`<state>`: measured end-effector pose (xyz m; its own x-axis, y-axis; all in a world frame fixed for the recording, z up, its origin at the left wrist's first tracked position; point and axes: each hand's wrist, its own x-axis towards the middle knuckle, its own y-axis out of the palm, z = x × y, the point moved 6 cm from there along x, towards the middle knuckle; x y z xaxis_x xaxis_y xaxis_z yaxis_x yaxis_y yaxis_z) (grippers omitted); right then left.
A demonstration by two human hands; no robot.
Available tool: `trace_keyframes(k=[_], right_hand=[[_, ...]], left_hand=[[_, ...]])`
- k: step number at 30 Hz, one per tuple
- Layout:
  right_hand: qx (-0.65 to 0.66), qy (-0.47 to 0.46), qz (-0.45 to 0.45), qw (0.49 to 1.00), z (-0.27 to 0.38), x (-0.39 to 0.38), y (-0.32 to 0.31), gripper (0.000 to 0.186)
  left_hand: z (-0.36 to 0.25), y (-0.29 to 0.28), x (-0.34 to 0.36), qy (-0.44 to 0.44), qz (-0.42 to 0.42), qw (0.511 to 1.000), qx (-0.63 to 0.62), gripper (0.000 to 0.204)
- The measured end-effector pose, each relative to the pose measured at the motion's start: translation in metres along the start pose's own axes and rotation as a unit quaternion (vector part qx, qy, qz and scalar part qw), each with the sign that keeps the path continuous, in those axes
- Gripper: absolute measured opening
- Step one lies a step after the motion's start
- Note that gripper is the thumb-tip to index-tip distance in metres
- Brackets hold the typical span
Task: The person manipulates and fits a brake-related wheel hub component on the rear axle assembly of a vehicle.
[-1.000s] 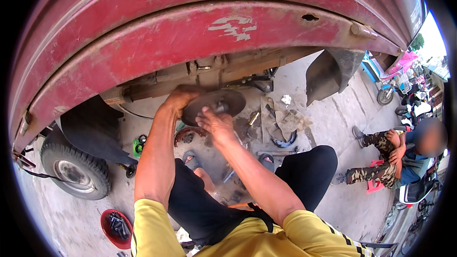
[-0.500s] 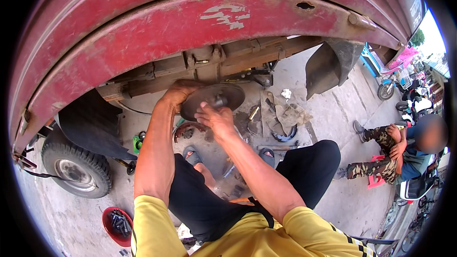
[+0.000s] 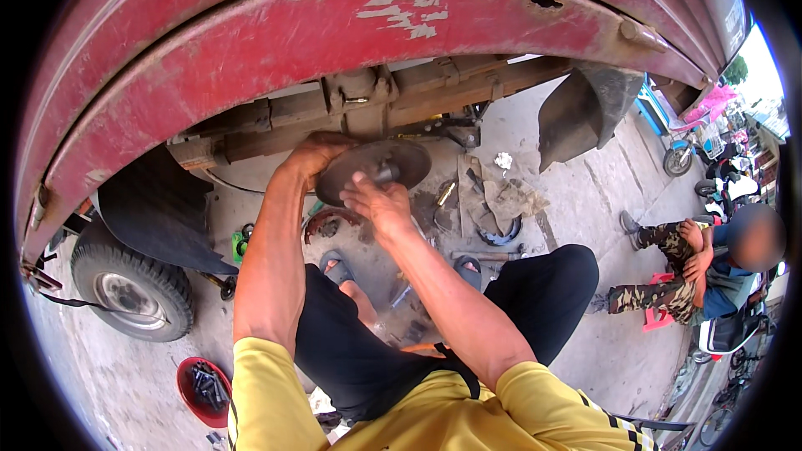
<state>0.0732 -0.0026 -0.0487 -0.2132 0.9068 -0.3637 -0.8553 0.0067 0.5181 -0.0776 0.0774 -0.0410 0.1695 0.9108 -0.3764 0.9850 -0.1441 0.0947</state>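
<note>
A dark, round metal brake plate (image 3: 334, 174) with a short spindle (image 3: 386, 172) at its middle stands tilted beneath the red vehicle body. My left hand (image 3: 320, 154) curls around its upper left rim, and the fingertips pass out of sight behind it. In front of the plate, my right hand (image 3: 380, 205) is close to the spindle with its fingers stretched out. Whether a small part lies under those fingers cannot be seen. Just below, a curved, rusty brake shoe (image 3: 317, 224) rests on the ground.
The red body panel (image 3: 334, 42) arches overhead, with a rusty axle beam (image 3: 276, 140) behind the plate. A wheel (image 3: 134, 292) and a red bowl of metal parts (image 3: 190, 397) are at left. Right of my knees lie a cloth (image 3: 514, 200) and hammer (image 3: 489, 256); a person (image 3: 710, 263) sits farther right.
My right hand has shifted slightly on the plate's face, and its fingers look straighter. My left hand keeps its place at the rim. The view has tilted a little.
</note>
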Motion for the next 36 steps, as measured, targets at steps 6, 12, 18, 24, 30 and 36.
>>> trace_keyframes(k=[6,12,18,24,30,36], right_hand=[[0.008,-0.012,-0.001,1.000,0.003,-0.002,0.002,0.037],[0.023,-0.009,0.009,1.000,0.001,-0.002,0.002,0.044],[0.040,-0.005,0.021,0.999,-0.003,0.002,0.001,0.045],[0.065,-0.011,0.011,0.998,-0.003,0.002,0.001,0.029],[0.061,-0.001,-0.009,0.998,-0.002,-0.002,0.002,0.029],[0.046,0.023,0.021,0.998,0.003,0.000,-0.001,0.028]], left_hand=[[0.002,0.004,-0.002,-0.019,0.004,0.998,-0.062,0.028],[0.002,0.004,-0.002,0.002,0.003,0.998,-0.059,0.026],[0.004,0.001,0.002,0.014,0.013,0.998,-0.063,0.022],[0.007,0.001,0.005,0.013,0.017,0.996,-0.091,0.021],[0.011,-0.002,0.009,0.007,0.006,0.997,-0.072,0.022],[0.007,0.002,0.006,0.013,0.009,0.996,-0.086,0.024]])
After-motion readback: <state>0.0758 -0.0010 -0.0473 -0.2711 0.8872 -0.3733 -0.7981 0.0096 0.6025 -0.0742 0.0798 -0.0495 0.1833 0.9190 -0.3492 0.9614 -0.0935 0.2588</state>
